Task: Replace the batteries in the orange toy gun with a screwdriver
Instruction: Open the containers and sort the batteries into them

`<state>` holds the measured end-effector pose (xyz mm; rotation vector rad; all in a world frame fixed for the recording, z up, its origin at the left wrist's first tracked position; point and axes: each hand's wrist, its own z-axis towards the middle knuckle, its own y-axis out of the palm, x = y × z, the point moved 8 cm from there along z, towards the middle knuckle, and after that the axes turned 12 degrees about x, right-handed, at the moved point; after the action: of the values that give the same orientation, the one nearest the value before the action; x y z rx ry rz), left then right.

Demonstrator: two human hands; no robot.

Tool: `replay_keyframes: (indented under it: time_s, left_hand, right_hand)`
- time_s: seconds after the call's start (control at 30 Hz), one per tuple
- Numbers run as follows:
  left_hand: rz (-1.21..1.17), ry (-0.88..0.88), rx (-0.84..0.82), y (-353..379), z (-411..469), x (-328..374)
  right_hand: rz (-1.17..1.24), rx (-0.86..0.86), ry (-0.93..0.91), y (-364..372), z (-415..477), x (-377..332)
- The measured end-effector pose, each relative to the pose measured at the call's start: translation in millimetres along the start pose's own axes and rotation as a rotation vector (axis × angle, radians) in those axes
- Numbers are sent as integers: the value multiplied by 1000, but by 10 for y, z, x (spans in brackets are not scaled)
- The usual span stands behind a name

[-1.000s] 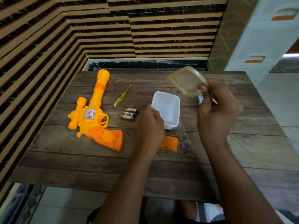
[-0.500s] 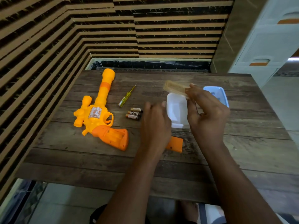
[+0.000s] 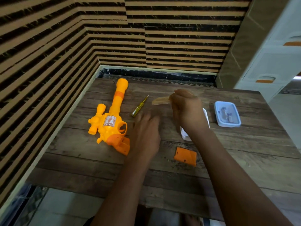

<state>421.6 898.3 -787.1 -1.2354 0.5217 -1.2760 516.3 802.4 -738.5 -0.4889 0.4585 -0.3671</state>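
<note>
Orange battery cover point(image 3: 185, 156) lies off the toy gun point(image 3: 112, 119), leaving its grip open for batteries. Right hand point(image 3: 187, 110) pinches a clear lid point(image 3: 160, 100), apparently moving it aside; left hand point(image 3: 145, 136) hovers flat, fingers loosely spread, holding nothing visible.

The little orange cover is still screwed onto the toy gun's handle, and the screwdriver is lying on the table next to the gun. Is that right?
Not quite. The orange cover is off the toy gun; the head view shows it lying alone on the table, with the handle's compartment open. The screwdriver does lie on the table beside the gun.
</note>
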Motion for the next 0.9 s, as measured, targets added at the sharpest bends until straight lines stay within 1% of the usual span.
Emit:
replay_keyframes:
  time_s: [0.1,0.23,0.4,0.53,0.6,0.67,0.73,0.9]
  left_hand:
    - [58,-39,-114,97,-45,-84]
    - [56,-57,-93,75,-29,-86]
    - [5,-103,-72,48,-18,-117]
    - [-15,-105,-70,35,-29,-92]
    - [-5,-103,-65,30,-28,-91]
    - [-15,-106,-55,31,-24,-98]
    - [-25,-113,-60,48,-24,-104]
    - [-36,-112,-88,133,-44,-83]
  right_hand:
    - [-102,-240,46,275,93,156]
    - [-248,-481,77,396,116,205]
    - [-307,-676,3,533,78,130]
    - [-275,-766,34,612,61,119]
    - [-246,-775,35,625,70,103]
    - [-218,-741,44,575,89,87]
    - [-205,-659,94,441,81,90]
    - [-168,-378,292,-146,-229,112]
